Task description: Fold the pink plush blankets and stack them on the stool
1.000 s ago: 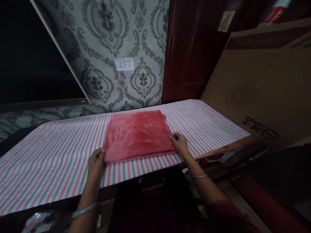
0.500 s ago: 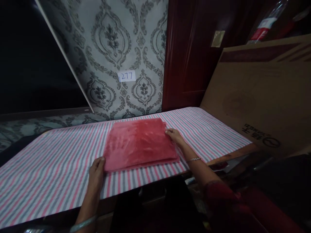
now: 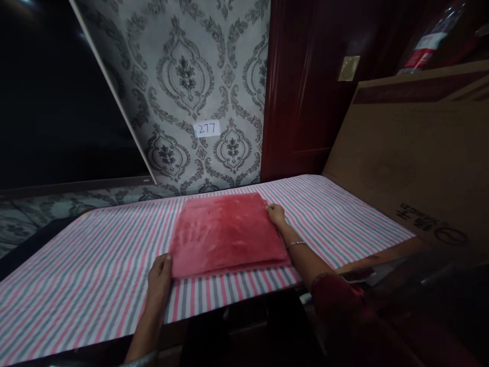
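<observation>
A folded red plush cloth (image 3: 225,232) lies flat on the striped tablecloth (image 3: 110,255), its layers showing along the front and right edges. At its front left corner, my left hand (image 3: 160,270) is closed on the edge, thumb on top. My right hand (image 3: 276,215) pinches the right edge near the far corner, fingers curled and partly hidden. Darker and lighter patches mark the pile.
Behind the table stands a patterned wall with a paper label (image 3: 207,128) reading 277. A dark screen (image 3: 69,102) is at the left. A large cardboard box (image 3: 405,153) borders the table's right side, with a plastic bottle (image 3: 426,48) behind it.
The view has shifted slightly, so the scene sits a little lower and further right. My right wrist has moved in closer to the cloth. Both hands keep their hold and the cloth stays flat.
</observation>
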